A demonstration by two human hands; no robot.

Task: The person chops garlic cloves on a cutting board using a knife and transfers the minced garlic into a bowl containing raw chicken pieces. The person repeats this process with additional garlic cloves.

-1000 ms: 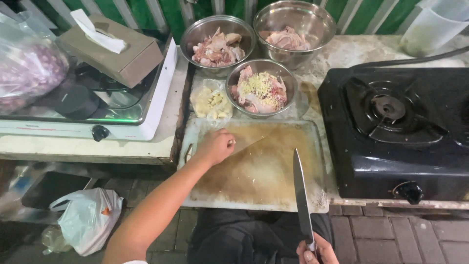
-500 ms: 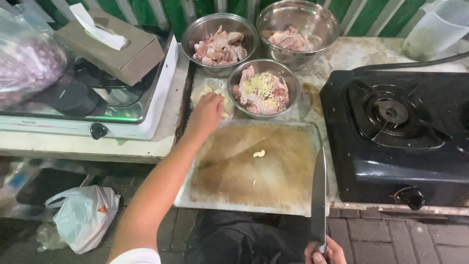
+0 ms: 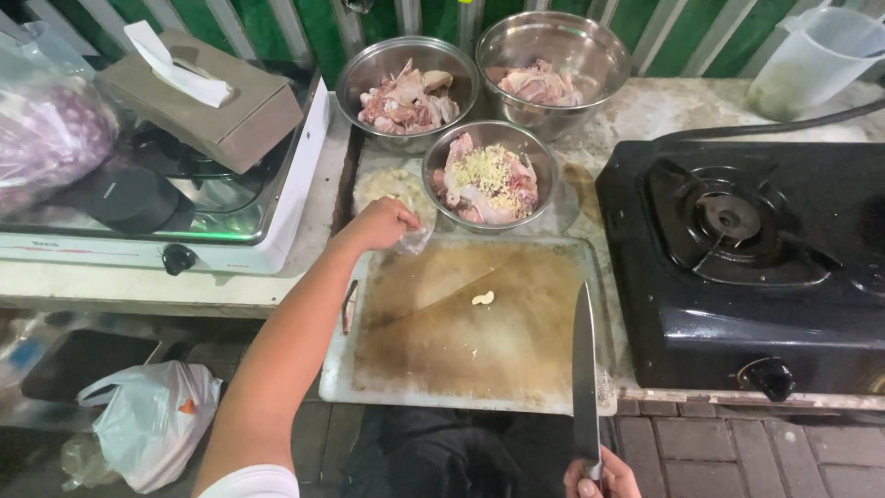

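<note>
1. From the head camera, the worn cutting board is the landmark. One pale clove-like piece lies near its middle, well apart from both hands.
2. The left hand reaches past the board's far left corner, fingers curled together onto a clear bag of peeled pale pieces just beyond the board.
3. The right hand sits at the board's near right corner, fingers clamped on the handle of a long knife, its blade lying along the board's right edge. The hand is partly cut off by the frame.
4. Beyond the board stand three steel bowls of raw meat; the nearest bowl carries a minced yellowish topping.
5. Right of the board sits a black gas stove; left, a white-edged stove carrying a brown tissue box.
6. Below-left of the board, a white plastic bag lies on the floor; its contents are hidden.
</note>
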